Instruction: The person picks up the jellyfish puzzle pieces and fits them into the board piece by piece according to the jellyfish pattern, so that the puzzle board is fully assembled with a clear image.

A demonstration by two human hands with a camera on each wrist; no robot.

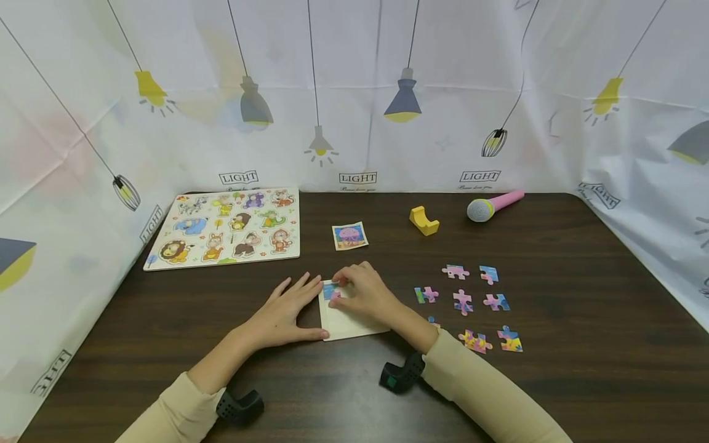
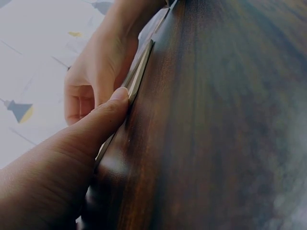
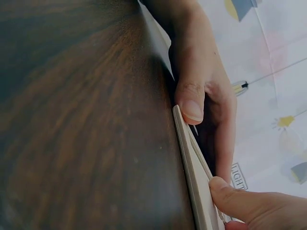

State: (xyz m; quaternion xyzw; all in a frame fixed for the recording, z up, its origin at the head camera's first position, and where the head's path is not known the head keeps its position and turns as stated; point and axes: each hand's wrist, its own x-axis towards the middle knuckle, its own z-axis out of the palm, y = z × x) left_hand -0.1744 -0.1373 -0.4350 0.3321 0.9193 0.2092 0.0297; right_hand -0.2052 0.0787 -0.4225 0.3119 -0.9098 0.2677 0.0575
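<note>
A pale square puzzle tray (image 1: 354, 325) lies on the dark table in front of me. My left hand (image 1: 285, 314) rests along its left side, fingers stretched out, with thumb and fingertips at the edge; the left wrist view shows that thumb (image 2: 112, 105) against the tray's rim. In the tray's upper left corner is a blue and pink puzzle piece (image 1: 330, 291). My right hand (image 1: 368, 295) pinches this piece between thumb and curled fingers, its palm over the tray. Several loose jigsaw pieces (image 1: 463, 303) are spread on the table to the right, one partly hidden by the right forearm.
Behind the tray lies a small jellyfish picture card (image 1: 350, 236). An animal puzzle board (image 1: 232, 229) occupies the back left. Toward the back right are a yellow curved block (image 1: 424, 221) and a pink toy microphone (image 1: 495, 205). A lamp-patterned cloth (image 1: 354, 92) hangs behind the table.
</note>
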